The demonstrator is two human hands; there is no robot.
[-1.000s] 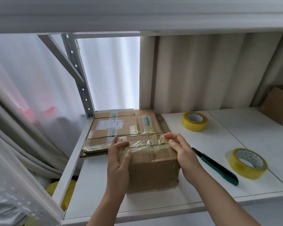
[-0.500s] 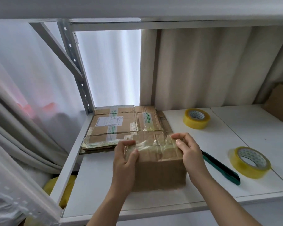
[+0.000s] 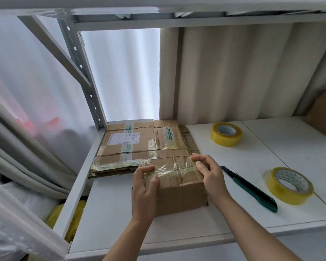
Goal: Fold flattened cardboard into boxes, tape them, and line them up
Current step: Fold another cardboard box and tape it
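the taped box stands on the white shelf, its far edge just in front of the stack of flattened cardboard in the back left corner. compared with a second ago the box sits a little further right and nearer that stack, so it looks to be sliding across the shelf rather than being taped; judgement: sealing is done and this is the lining-up step.

left hand clasps the box's left end, thumb lying over the glossy tape on top, fingers curled over the upper edge, wrist straight behind it. right hand holds the right end, fingers bent onto the top corner, forearm coming in from lower right. both hands are grasping the box, neither released.

outward: a green utility knife lies just right of the box, a roll of yellow tape beyond it, a second tape roll further back. another cardboard box shows at the far right edge.
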